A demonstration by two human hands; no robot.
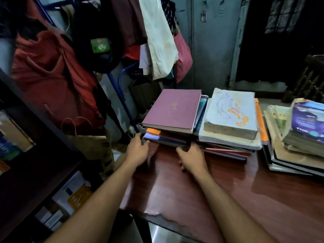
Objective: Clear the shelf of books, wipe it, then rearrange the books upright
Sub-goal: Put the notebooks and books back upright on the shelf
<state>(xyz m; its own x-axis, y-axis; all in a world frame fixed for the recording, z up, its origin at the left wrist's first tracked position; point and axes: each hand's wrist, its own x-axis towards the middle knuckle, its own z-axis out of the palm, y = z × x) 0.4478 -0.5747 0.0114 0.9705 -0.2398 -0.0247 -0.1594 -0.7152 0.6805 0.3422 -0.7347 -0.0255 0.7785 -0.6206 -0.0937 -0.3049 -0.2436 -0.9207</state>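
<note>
Both hands are at the near edge of the left-hand stack of books on the reddish wooden table, and that's the relation that matters: the stack lies straight ahead of the person, its long axis running away from them toward the back wall. The left hand is at the stack's near-left corner, fingers reaching against the lower books; the right hand is at the near-right corner, fingers curled at the bottom edge. Whether either has a real grip is hard to tell, since the fingertips sit in shadow. Neither hand is clearly nearer; they flank it evenly, which looks like a two-handed lift or a squaring-up.

On top lies a mauve hardback, flat, with a small gold emblem, over thinner books showing orange and blue edges. Just beside it sits a second stack, topped by a thick scribbled-on book, and a third pile stands further right. The dark shelf is off to the left, with a few items on it
</note>
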